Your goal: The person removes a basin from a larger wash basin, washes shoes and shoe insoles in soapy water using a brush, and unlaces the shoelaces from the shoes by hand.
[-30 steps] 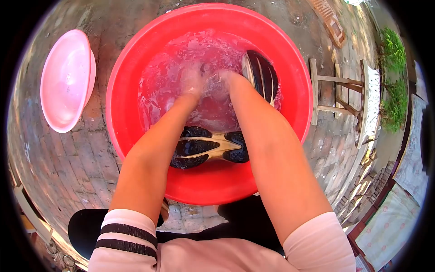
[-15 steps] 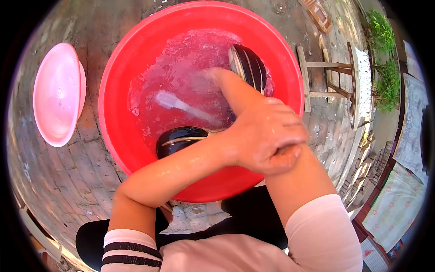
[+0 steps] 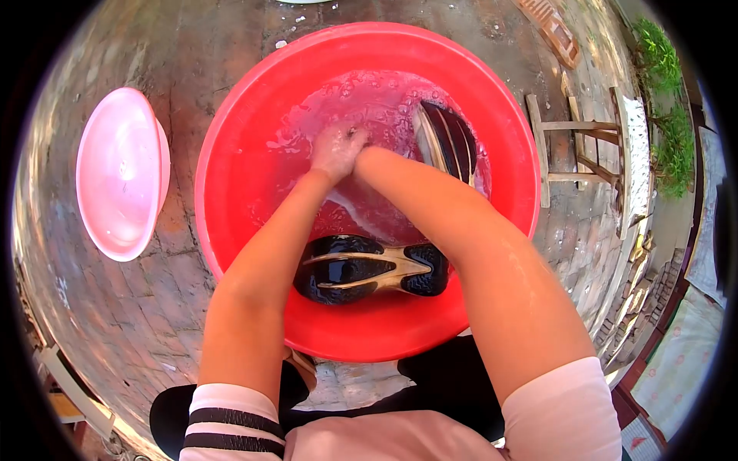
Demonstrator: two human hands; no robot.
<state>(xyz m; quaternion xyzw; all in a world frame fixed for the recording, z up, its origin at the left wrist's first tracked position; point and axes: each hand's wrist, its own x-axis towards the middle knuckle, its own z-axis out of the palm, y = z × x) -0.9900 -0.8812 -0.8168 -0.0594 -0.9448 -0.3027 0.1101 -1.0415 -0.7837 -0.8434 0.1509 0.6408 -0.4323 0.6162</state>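
In the large red basin (image 3: 231, 146) my hands meet in cloudy, sudsy water. My left hand (image 3: 337, 152) is wet, its fingers curled beside my right wrist; what they close on, if anything, I cannot make out. My right hand (image 3: 361, 160) is mostly hidden by the left hand and the water, so its fingers do not show. Nearer to me, a black shoe (image 3: 346, 269) with tan sole lines lies sole up. Another black shoe (image 3: 450, 142) leans against the basin's right side. A pale, long object (image 3: 357, 213) shows blurrily under the water between my forearms.
A pink bowl (image 3: 115, 177) stands tilted on the brick paving (image 3: 146, 307) to the left. At the right are a wooden stool (image 3: 580, 127) lying on its side and a wooden piece (image 3: 550, 31). Green plants (image 3: 665, 115) grow farther right. My knees are close to the basin's near edge.
My left hand has left my right forearm and gone down into the water beside my right hand. The nearer shoe is now uncovered. The whole view has shifted slightly.
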